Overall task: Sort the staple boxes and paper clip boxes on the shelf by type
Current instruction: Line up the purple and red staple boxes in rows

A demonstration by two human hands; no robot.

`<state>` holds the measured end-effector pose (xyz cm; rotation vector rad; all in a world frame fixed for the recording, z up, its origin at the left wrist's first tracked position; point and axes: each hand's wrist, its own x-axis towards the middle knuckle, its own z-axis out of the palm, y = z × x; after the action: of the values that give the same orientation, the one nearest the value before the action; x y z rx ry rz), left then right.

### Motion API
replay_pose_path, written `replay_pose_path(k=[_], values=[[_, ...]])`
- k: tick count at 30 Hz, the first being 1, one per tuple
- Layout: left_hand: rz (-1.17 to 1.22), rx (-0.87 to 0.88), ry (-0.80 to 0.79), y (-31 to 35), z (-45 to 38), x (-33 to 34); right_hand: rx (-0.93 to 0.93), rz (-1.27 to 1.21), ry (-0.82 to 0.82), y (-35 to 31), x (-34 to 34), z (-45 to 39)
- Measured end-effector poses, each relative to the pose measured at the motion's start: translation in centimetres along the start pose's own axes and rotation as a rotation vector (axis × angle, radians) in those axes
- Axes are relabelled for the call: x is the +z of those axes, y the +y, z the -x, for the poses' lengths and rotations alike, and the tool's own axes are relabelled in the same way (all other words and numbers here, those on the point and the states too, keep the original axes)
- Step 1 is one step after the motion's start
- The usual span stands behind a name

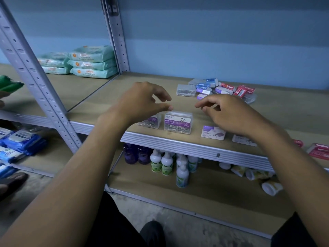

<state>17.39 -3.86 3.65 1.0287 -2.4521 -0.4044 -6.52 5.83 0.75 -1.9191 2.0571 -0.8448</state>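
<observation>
- left hand [144, 100] hovers loose, empty, just above clear paper clip box [178, 123] at shelf [106, 97] front
- right hand [229, 113] loose, empty, over staple box [213, 132]
- mixed box pile [217, 88] at back

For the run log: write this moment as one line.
left hand: open, above paper clip box | right hand: open, above staples box | unsorted pile: back of shelf

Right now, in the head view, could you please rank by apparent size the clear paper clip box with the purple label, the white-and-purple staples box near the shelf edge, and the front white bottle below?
Largest to smallest, as they appear:
1. Clear paper clip box with the purple label
2. Front white bottle on the lower shelf
3. White-and-purple staples box

The bottle stands farther from the camera than the two boxes, so its true rank is unsure.
</observation>
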Motion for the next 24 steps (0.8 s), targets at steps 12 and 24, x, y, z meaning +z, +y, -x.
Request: replay_pose_path(k=[12, 24], values=[[0.043, 0.054, -0.071, 4.2, -5.7, 4.1, 0.21, 0.081, 0.093, 3.0, -1.9, 1.0], [-0.035, 0.009, -0.173, 6.1, -9.2, 7.4, 0.227, 0.15, 0.131, 4.7, -2.7, 0.5]])
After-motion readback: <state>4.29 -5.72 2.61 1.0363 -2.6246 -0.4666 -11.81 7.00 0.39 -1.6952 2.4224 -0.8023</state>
